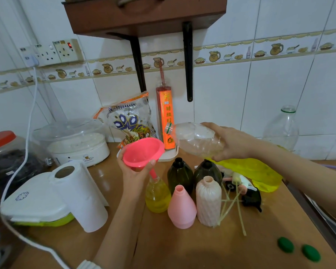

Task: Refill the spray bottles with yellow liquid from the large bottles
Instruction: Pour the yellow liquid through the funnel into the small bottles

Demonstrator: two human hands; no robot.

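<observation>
Her left hand steadies the pink plastic funnel in the clear yellow-filled spray bottle; her right hand grips the tipped clear large bottle (seemingly drained). Next, I'd guess: another spray bottle.

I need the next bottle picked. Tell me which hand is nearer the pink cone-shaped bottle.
Left. The left hand holds the pink funnel just up and left of the pink cone-shaped bottle; the right hand grips the large clear bottle higher, farther back.
</observation>
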